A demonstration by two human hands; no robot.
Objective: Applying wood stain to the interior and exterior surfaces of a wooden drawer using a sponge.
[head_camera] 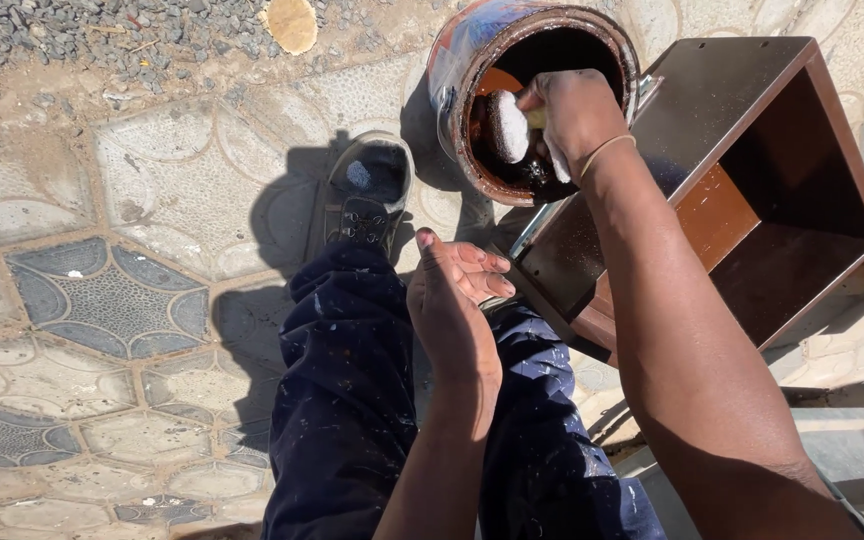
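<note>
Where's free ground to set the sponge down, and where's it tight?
Free: the patterned paving left of the shoe, up to the gravel. Tight: right hand with sponge inside the tin, wooden box alongside, left hand over the knees.

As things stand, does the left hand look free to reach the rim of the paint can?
Probably yes. The left hand is empty and open above the knees, with nothing between it and the paint can; only the right hand, holding a sponge, occupies the can's mouth.
</note>
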